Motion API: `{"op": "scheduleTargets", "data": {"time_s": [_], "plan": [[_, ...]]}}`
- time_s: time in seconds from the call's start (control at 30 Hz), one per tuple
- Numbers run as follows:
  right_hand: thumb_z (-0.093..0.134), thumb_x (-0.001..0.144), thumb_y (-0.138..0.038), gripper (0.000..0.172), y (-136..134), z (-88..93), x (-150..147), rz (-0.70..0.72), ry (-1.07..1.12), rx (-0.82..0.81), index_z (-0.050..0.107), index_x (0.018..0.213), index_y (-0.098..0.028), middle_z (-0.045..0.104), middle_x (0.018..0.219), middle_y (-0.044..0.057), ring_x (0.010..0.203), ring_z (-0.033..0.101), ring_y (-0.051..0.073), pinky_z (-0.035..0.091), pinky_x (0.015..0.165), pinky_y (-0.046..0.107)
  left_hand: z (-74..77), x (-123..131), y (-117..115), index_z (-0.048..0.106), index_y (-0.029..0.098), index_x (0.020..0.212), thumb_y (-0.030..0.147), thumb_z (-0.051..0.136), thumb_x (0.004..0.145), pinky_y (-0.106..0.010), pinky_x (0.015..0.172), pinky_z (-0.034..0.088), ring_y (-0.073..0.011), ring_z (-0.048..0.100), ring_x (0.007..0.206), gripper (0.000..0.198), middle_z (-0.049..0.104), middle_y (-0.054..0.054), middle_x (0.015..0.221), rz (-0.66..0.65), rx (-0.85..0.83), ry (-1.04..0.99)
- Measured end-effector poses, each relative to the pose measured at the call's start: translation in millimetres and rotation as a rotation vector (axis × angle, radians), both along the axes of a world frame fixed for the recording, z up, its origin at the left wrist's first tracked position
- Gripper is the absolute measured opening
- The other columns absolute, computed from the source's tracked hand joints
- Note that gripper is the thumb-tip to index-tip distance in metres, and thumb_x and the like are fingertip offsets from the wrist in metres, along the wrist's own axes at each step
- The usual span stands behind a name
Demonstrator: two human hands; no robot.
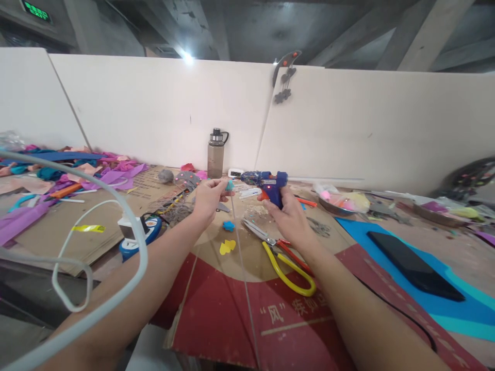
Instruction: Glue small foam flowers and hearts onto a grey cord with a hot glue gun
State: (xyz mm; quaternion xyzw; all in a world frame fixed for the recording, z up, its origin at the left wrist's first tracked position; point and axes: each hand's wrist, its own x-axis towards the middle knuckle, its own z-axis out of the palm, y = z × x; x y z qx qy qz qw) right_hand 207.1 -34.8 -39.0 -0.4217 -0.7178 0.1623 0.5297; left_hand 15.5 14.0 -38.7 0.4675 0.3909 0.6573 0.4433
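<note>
My right hand (289,219) grips a blue hot glue gun (266,183) by its handle, nozzle pointing left. My left hand (209,198) pinches a small teal felt piece (229,186) right at the nozzle tip. Both hands hover above a flattened cardboard sheet (240,309). Under them lie a small blue flower cut-out (228,225), a yellow heart-like cut-out (227,247) and scissors with yellow and red handles (284,260). A thin clear strand runs down from my left hand toward the sheet's near edge.
A brown water bottle (215,154) stands against the white partition (154,108). Purple and blue paper scraps (96,172) pile at the left. A white cable (96,288) loops at the near left beside a power strip (135,232). A black phone (413,265) rests on blue foam at the right.
</note>
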Motion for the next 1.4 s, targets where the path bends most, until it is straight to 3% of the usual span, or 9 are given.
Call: {"op": "scheduleTargets", "data": {"time_s": [0.1,0.27,0.5,0.77,1.13,1.4], "plan": [[0.05,0.084,-0.024,0.032,-2.8,0.0,-2.9,0.0,-0.067,0.007,0.05,0.115,-0.02,0.064,0.1,0.008,0.09,0.059,0.022,0.043,0.083,0.038,-0.4,0.3,0.1,0.061,0.014,0.077,0.032,0.068,0.069,-0.018,0.045,0.041,-0.0109,0.064,0.055,0.022,0.066,-0.002,0.07,0.006,0.0,0.009],[0.048,0.085,-0.026,0.034,-4.6,-1.1,-4.5,-0.034,-0.127,0.014,0.049,0.118,-0.02,0.065,0.098,0.009,0.088,0.059,0.024,0.044,0.081,0.039,-2.4,0.5,1.9,0.061,0.014,0.077,0.034,0.067,0.069,-0.019,0.045,0.041,-0.0118,0.065,0.056,0.023,0.066,-0.003,0.071,0.004,0.013,0.038],[0.046,0.087,-0.027,0.033,-2.9,-3.5,-4.7,-0.063,-0.213,0.059,0.048,0.119,-0.018,0.062,0.11,0.013,0.102,0.056,0.027,0.043,0.087,0.041,-3.5,1.1,0.7,0.061,0.014,0.077,0.034,0.068,0.069,-0.018,0.044,0.042,-0.0122,0.065,0.056,0.023,0.063,-0.001,0.068,-0.007,0.024,0.048],[0.046,0.087,-0.028,0.03,-5.6,-4.2,-5.3,-0.1,-0.228,0.062,0.051,0.115,-0.02,0.063,0.098,0.01,0.094,0.058,0.027,0.043,0.085,0.042,-3.1,2.4,1.2,0.062,0.014,0.078,0.032,0.067,0.071,-0.018,0.043,0.042,-0.0123,0.065,0.056,0.02,0.064,-0.001,0.069,0.007,0.037,0.062],[0.046,0.087,-0.027,0.028,-6.6,-2.2,-7.0,-0.098,-0.243,0.048,0.051,0.113,-0.018,0.062,0.101,0.012,0.097,0.058,0.028,0.043,0.086,0.042,-3.4,2.0,2.1,0.062,0.014,0.078,0.033,0.067,0.07,-0.018,0.043,0.042,-0.0123,0.066,0.056,0.021,0.065,-0.001,0.069,0.01,0.054,0.059],[0.045,0.086,-0.028,0.033,-9.6,-0.3,-7.1,-0.14,-0.251,0.022,0.049,0.118,-0.019,0.062,0.097,0.012,0.086,0.058,0.027,0.044,0.077,0.041,-0.9,2.7,0.1,0.061,0.013,0.076,0.03,0.067,0.07,-0.017,0.041,0.04,-0.0119,0.065,0.055,0.019,0.062,0.0,0.066,-0.007,0.042,0.031]]}}
